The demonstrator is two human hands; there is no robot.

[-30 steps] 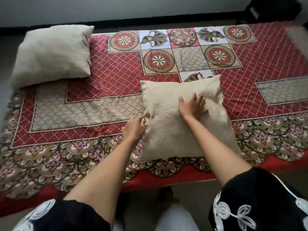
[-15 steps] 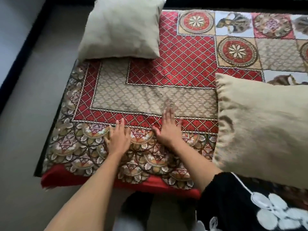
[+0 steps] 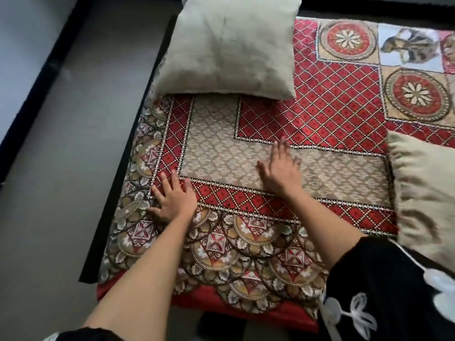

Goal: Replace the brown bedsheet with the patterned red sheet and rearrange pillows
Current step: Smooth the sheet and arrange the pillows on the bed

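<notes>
Covering the bed, the red sheet [image 3: 307,119] lies spread flat: red diamond lattice in the middle, a beige band of small motifs, round flower medallions to the upper right, and a scalloped border of fans along the near edge, with plain red cloth hanging over the side. Both hands are down on it, fingers straight and spread, palms flat. The left hand [image 3: 172,200] presses at the border near the left corner; the right hand [image 3: 279,172] rests on the beige band, further in. One pale pillow [image 3: 229,45] sits at the far-left corner of the sheet. A second, tan pillow [image 3: 423,193] lies at the right edge, near the black sleeve [image 3: 376,286] with white flowers.
</notes>
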